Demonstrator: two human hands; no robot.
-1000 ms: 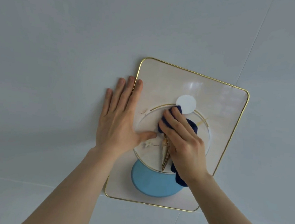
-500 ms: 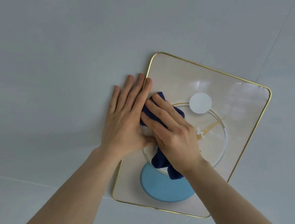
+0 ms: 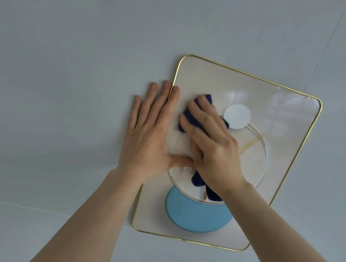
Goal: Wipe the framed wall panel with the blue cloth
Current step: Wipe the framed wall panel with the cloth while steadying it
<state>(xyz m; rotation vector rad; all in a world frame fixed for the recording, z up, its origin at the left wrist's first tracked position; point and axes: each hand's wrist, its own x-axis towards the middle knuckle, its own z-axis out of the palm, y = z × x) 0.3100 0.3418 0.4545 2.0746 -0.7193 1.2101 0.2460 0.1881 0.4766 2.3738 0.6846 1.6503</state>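
The framed wall panel [image 3: 274, 110] hangs tilted on a pale wall, glossy cream with a thin gold rim, a white disc, a gold ring and a light blue disc. My right hand [image 3: 214, 149] presses the dark blue cloth [image 3: 189, 119] flat against the panel's left-centre part; cloth ends stick out past the fingertips and below the palm. My left hand [image 3: 149, 133] lies flat with fingers spread over the panel's left edge, partly on the wall, thumb under my right hand.
The pale grey wall [image 3: 69, 59] surrounds the panel, with faint tile seams low down and at the right.
My right hand slid the cloth from the panel's centre to the left against my left hand, then a little upward. The left hand stayed pressed on the left edge.
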